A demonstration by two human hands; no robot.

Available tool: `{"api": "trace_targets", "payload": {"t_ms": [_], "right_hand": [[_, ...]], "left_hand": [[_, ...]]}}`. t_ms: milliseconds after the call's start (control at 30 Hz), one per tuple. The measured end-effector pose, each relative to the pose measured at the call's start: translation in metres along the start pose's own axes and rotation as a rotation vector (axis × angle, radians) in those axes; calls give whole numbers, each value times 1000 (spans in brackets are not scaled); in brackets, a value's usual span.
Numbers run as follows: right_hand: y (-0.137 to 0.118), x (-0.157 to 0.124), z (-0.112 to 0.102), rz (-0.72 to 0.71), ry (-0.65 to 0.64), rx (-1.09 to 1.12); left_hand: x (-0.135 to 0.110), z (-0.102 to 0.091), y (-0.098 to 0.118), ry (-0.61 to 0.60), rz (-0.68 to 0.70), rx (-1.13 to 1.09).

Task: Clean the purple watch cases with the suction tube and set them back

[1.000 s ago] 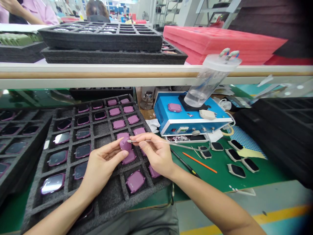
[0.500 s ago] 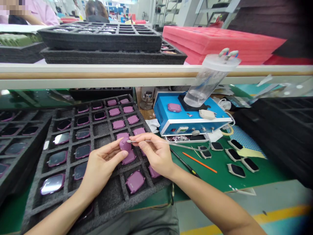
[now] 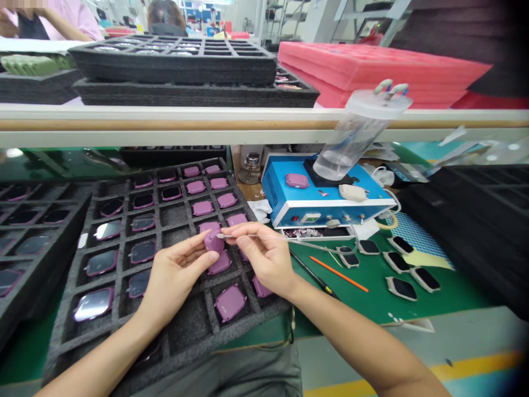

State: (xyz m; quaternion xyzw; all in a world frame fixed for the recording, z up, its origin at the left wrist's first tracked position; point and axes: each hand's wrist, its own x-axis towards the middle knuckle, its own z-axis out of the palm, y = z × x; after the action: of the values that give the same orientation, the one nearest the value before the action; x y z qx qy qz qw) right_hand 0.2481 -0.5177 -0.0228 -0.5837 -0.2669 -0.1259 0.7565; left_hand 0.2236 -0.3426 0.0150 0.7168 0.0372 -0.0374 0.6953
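My left hand [image 3: 173, 275] pinches a small purple case [image 3: 213, 241] between thumb and fingers, held above a black foam tray [image 3: 124, 237]. My right hand [image 3: 264, 256] pinches a thin metal-tipped tool [image 3: 231, 236] on a clear tube, its tip touching the case's right edge. The tube runs right toward a blue machine [image 3: 318, 193]. The tray's cells hold several purple cases, some face down, some showing dark glossy screens.
A second foam tray [image 3: 25, 231] lies at the left. A clear jar [image 3: 355, 132] leans on the blue machine. Several dark-faced parts [image 3: 399, 286] and an orange stick [image 3: 339, 274] lie on the green mat. A shelf above carries foam trays and pink foam [image 3: 372, 69].
Both hands keep the same grip and pose. The whole view has shifted slightly, as my head moved a little.
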Motion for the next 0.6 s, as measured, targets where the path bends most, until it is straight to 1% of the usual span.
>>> {"api": "trace_targets", "payload": {"t_ms": [67,100,167,200,233,300,367,433,500,567,600], "right_hand": [[-3,-4,0,-15,6,-15],[-5,-6,0,-35,29,-19],[-6,-10,-1,-68,113,-14],[-6,-11,-1,-63,141,-16],[-6,-12,-1,-48,150,-17],[-5,-13,-2,-16,139,-16],[-5,-13,-2,1,124,-9],[-6,-13,-2,11,121,-10],[-7,-12,-2,21,123,-21],[-6,-12,-2,20,126,-31],[-6,-12,-2,14,132,-31]], "left_hand": [[-3,0,5,1,41,77],[-6,-3,10,-4,77,139],[-17,-14,23,2,198,313],[-25,-21,31,-8,245,438],[-35,-28,37,-35,261,578],[-60,-36,46,-144,211,821],[-83,-37,42,-269,112,993],[-101,-34,30,-322,68,1105],[-111,-30,18,-285,129,1193],[-113,-29,13,-196,257,1275],[-110,-29,13,-157,327,1301]]}}
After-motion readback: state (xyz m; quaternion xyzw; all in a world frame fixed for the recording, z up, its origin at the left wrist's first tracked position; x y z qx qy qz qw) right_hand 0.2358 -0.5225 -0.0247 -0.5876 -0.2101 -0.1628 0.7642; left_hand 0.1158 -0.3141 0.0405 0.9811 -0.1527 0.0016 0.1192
